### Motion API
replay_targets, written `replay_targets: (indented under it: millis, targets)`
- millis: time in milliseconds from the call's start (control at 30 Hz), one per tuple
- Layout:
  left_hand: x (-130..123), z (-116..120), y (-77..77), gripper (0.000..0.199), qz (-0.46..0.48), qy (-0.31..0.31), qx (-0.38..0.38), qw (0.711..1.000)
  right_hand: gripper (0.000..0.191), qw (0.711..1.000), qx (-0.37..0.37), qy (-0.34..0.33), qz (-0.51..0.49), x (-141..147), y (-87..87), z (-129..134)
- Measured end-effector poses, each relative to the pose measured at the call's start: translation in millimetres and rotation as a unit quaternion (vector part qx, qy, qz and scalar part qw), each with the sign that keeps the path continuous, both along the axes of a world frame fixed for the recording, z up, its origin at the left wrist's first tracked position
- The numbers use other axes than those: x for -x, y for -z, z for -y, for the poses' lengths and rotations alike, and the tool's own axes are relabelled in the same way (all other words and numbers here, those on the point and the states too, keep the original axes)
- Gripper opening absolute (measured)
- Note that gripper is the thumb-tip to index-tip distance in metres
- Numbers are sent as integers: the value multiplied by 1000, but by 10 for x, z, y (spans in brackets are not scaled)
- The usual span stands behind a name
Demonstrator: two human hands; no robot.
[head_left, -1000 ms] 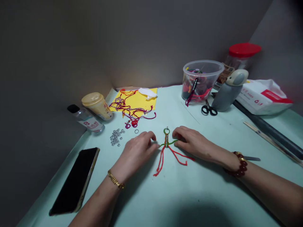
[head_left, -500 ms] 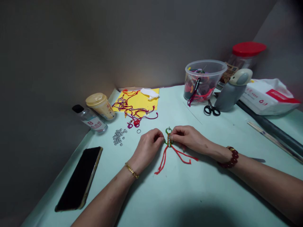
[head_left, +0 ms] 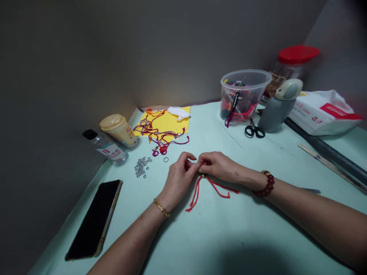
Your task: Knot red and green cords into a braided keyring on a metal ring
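The left hand and right hand are bare, and both forearms are uncovered. A slim gold link bracelet circles the left wrist. A strand of large, polished dark-red round beads, with a gold piece among them, circles the right wrist.

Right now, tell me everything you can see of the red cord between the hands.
The red cord looks like thin yarn. Its top is mostly hidden by the left hand and right hand, with only a small green and silver section showing just below the fingers. From there, red strands spread into two loose tails, one running down-left and the other out to the right, lying on the pale green table cover.
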State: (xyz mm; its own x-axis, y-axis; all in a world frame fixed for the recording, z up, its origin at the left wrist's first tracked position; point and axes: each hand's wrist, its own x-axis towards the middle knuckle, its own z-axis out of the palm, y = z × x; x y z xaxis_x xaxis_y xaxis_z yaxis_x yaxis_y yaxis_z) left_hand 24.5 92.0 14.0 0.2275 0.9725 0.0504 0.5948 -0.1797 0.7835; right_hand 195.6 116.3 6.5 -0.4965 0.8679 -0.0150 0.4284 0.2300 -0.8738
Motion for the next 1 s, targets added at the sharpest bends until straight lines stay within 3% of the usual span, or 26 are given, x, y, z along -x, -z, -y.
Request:
replay_targets:
  millis: [133, 233, 367, 500, 800, 1000]
  targets:
    - [35, 76, -16, 21, -28, -8, -24, 999, 5, 1000, 11, 6, -15, -33, -25, 2]
    - [73, 254, -28, 18, -124, 38, -77, 989, 2, 999, 27, 13, -30, -65, -31, -3]
    - [40, 484, 12, 25, -282, 156, -150, 935, 1, 996, 75, 6, -45, -83, 0, -9]
    - [-62, 503, 40, 27, -363, 190, -186, 893, 1, 996, 70, 16, -56, -77, 29, -11]
    - [-20, 505, 47, 11, -388, 188, -188, 882, 5, 994, 84, 30, -66, -63, -8, 15]
    - [-28, 535, 109, 21, -367, 214, -236, 874, 8, 995, -14, 92, -20, -38, 54, -10]
